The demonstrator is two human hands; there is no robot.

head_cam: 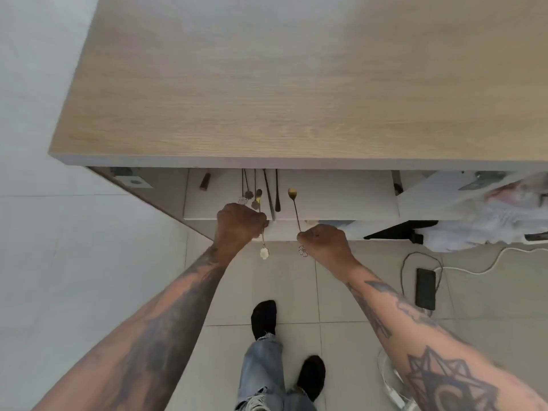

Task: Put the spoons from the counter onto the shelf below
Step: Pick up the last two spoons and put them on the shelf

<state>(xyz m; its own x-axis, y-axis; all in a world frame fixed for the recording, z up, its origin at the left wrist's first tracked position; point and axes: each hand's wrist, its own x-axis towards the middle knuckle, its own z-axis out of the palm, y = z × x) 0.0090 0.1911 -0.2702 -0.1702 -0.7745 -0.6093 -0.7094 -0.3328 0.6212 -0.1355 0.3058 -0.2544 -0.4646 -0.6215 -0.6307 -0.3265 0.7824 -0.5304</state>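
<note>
Both tattooed forearms are stretched forward and down, below the edge of the pale wooden counter top (296, 84). The left hand (238, 223) is closed into a fist around the thin handle of a long gold spoon with a white flower end (263, 241); the flower hangs just under the fist, and the bowl is seen above the knuckles, over the white shelf (341, 197) under the counter. The right hand (324, 241) is also closed, and a second thin gold spoon with an outlined flower end (294, 209) is held in it. Its bowl is raised over the shelf, tilted a little to the left, and its flower end shows just beside the fist.

On the shelf, between the two hands and further back, several dark slim spoons (252, 191) are laid (their number cannot be counted with certainty). Their upper parts are hidden by the counter edge. The fingers of both hands are turned away, so the exact pinch cannot be seen. A black phone (425, 289) lies on the tiled floor at the right.
</note>
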